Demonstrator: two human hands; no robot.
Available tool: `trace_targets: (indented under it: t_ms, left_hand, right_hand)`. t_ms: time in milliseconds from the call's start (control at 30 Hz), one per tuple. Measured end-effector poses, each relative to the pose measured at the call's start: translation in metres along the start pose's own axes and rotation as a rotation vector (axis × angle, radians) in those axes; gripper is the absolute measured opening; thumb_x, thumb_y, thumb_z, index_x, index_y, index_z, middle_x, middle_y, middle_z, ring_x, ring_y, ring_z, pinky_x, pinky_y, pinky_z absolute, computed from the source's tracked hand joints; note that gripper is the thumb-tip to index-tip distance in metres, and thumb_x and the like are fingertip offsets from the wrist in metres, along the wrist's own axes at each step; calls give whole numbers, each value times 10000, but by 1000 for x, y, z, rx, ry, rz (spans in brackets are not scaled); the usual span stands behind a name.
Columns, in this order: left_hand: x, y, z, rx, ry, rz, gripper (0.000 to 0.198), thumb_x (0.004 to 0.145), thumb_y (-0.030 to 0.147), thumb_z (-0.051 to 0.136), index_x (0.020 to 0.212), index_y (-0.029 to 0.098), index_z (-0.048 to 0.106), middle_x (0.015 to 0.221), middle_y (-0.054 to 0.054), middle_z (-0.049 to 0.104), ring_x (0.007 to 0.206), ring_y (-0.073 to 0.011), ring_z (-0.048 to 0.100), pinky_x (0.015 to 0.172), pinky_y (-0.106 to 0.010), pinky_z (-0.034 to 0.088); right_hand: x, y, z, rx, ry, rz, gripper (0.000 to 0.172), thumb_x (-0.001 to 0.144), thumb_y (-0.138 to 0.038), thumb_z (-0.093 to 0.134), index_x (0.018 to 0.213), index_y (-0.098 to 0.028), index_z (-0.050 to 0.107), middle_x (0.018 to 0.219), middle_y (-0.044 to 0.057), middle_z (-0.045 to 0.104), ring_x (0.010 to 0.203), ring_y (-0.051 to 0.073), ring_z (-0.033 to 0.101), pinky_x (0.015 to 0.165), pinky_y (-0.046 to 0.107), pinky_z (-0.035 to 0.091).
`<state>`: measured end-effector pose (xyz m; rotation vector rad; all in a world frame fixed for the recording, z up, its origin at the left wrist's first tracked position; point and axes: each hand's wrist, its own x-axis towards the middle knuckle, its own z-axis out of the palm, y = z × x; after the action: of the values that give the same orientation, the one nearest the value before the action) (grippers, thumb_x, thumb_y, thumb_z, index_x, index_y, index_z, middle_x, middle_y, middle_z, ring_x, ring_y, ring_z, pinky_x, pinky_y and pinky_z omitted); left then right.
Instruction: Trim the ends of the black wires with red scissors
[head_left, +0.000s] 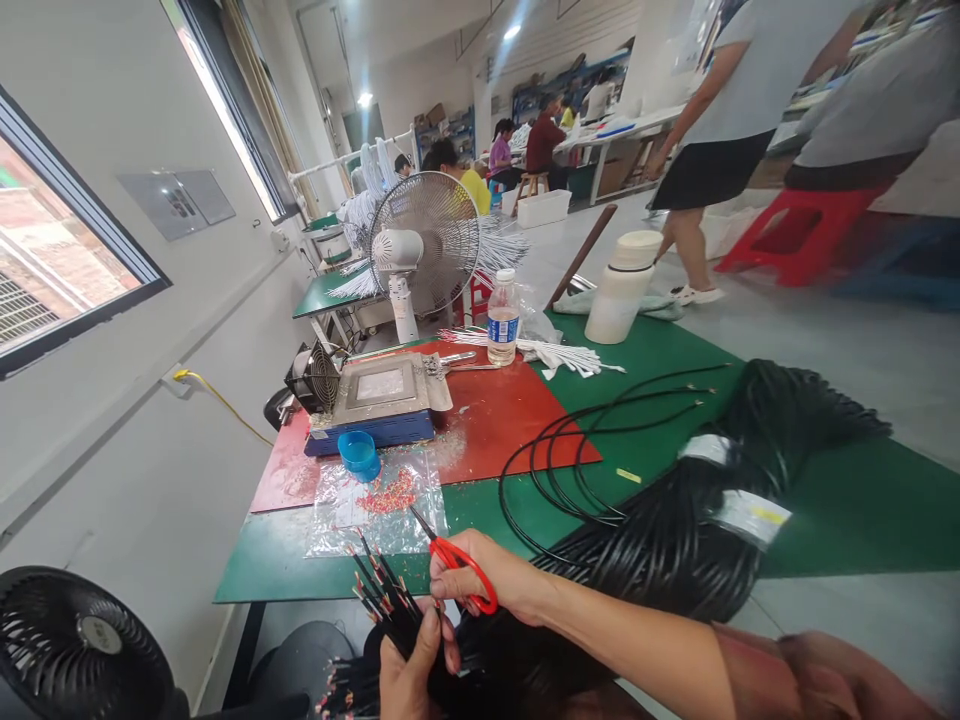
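My left hand (414,664) is closed around a bunch of black cables (390,600) whose stripped ends fan out, showing small reddish and copper tips. Red-handled scissors (474,574) sit in my right hand (491,575), the dark blades pointing up and away to the left. The fingers of both hands meet near the cable ends, and what is pinched there is too small to make out. More black cable ends (349,685) show below at the left. Past the hands, small red and yellowish clippings (388,492) lie on a clear plastic bag (322,520).
A large bundle of black cable (675,520) covers the table's right side. Beyond stand a blue cup (359,457), a flat heated-looking device (382,395), a water bottle (502,320), a white jar (619,295) and a fan (424,245). Another fan (82,640) is lower left. People work and walk behind.
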<state>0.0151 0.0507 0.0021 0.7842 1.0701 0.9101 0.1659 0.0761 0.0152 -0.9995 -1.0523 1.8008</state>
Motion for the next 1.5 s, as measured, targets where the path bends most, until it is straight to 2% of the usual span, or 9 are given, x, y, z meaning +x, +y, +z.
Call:
trace_targets:
  t_ms: [167, 233, 300, 433, 633, 1000, 1233, 1367, 1500]
  left_hand:
    - [2, 1, -1, -123, 104, -74, 222, 607, 345, 696, 668, 143, 625, 520, -7, 599, 512, -103, 535, 517, -228, 407]
    - [3, 4, 0, -226, 206, -132, 238, 568, 299, 733, 732, 162, 629, 606, -8, 634, 654, -140, 605, 596, -256, 472]
    - [4, 7, 0, -322, 265, -174, 245, 548, 257, 751, 739, 167, 627, 623, -3, 641, 723, -146, 619, 672, -279, 496]
    - [4, 11, 0, -447, 207, -240, 214, 550, 247, 750, 692, 150, 622, 563, -4, 624, 605, -134, 607, 609, -269, 488]
    - [6, 2, -7, -539, 196, -327, 199, 557, 245, 744, 654, 112, 631, 591, -47, 651, 627, -171, 638, 573, -272, 490]
    - [-1, 5, -6, -525, 270, -181, 232, 501, 243, 778, 643, 112, 649, 616, -66, 701, 575, -155, 638, 569, -264, 513]
    - [-1, 7, -4, -551, 308, -123, 270, 486, 228, 788, 676, 117, 633, 594, -39, 682, 573, -128, 619, 574, -245, 503]
    - [4, 0, -14, -526, 402, -175, 372, 489, 253, 788, 799, 140, 617, 553, 7, 628, 546, -120, 600, 582, -273, 509]
    - [8, -29, -38, -471, 397, -144, 289, 572, 379, 722, 724, 160, 609, 412, 65, 454, 354, -51, 391, 425, -242, 421]
  right_hand:
    - [1, -1, 2, -177, 110, -93, 395, 671, -513, 659, 661, -135, 545, 462, -60, 423, 406, 59, 367, 401, 184, 268]
    - [-2, 1, 2, -468, 201, -296, 345, 741, -473, 614, 663, -140, 570, 528, -26, 487, 480, 83, 429, 456, 205, 304]
    - [-6, 3, 3, -813, 239, -602, 287, 821, -377, 550, 655, -145, 583, 607, 12, 552, 561, 101, 471, 517, 232, 318]
    - [-13, 4, 6, -1374, 116, -1119, 202, 892, -190, 423, 795, -164, 598, 611, 12, 567, 554, 110, 451, 508, 278, 251]
    - [-12, 4, 13, -1512, -26, -1347, 230, 893, -136, 363, 883, -122, 592, 627, 16, 579, 571, 116, 475, 491, 287, 244]
    - [-11, 6, 11, -1511, -61, -1342, 166, 874, -136, 417, 844, -145, 580, 593, 9, 550, 541, 116, 453, 487, 289, 239]
    - [-11, 5, 18, -1336, 37, -1282, 188, 870, -155, 389, 867, -135, 576, 584, 22, 542, 532, 129, 424, 494, 282, 228]
    - [0, -17, 16, -1049, 244, -1054, 164, 859, -209, 456, 805, -151, 599, 597, 29, 554, 549, 121, 468, 515, 247, 310]
    - [27, -60, 8, -820, 449, -714, 196, 806, -318, 554, 744, -145, 621, 609, 17, 564, 547, 113, 490, 521, 212, 357]
